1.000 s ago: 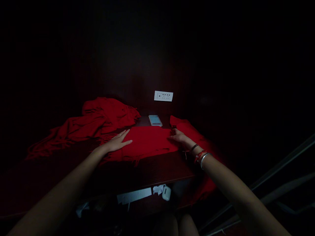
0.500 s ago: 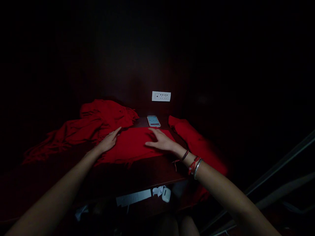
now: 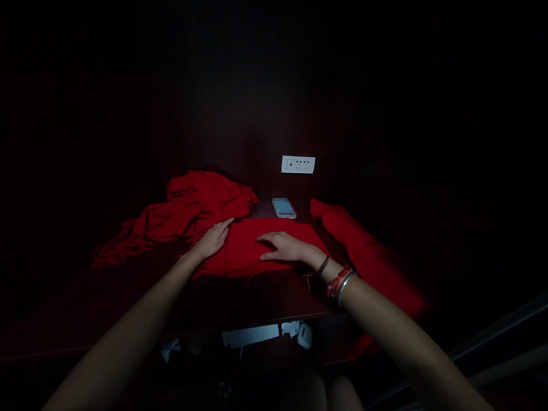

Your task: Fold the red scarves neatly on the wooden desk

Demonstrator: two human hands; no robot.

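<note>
A folded red scarf (image 3: 244,245) with fringe along its near edge lies flat on the dark wooden desk (image 3: 257,297). Resting at its left side is my left hand (image 3: 215,240), fingers stretched out toward the back, a ring on one finger. Over the right half of the scarf is my right hand (image 3: 285,246), thumb and fingers apart and nothing gripped; whether it presses on the cloth I cannot tell. Behind and left, a crumpled red fringed scarf (image 3: 205,197) lies in a heap. To the right, another red cloth (image 3: 355,240) stretches along the desk.
A phone (image 3: 284,208) with a lit screen lies at the back, below a white wall socket (image 3: 298,164). Under the desk edge, a shelf holds papers (image 3: 252,335) and a white earbud case (image 3: 305,335). The surroundings are very dark.
The whole view has shifted, so things sit further right in it. My right hand has come slightly nearer over the scarf, its fingers more curved. My left hand stays at the scarf's left side.
</note>
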